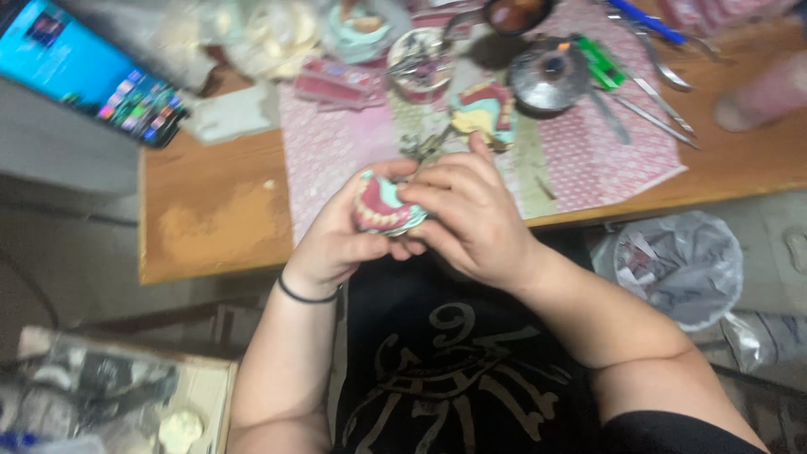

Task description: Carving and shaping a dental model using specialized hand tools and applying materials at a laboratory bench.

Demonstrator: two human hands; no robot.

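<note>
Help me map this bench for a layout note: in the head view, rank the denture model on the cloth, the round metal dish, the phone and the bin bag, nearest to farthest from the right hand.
From the right hand:
1. Denture model, just beyond the fingers.
2. Round metal dish, farther back on the cloth.
3. Bin bag, off the table's right edge.
4. Phone, far left.

- The left hand (340,240) sits at the middle of the frame, palm turned up, fingers (382,172) curled closed in a grip, a black band round the wrist.
- The right hand (475,214) lies just beside it, back up, fingers bent and touching the left's.
- Both forearms rise bare from the lower frame.
</note>
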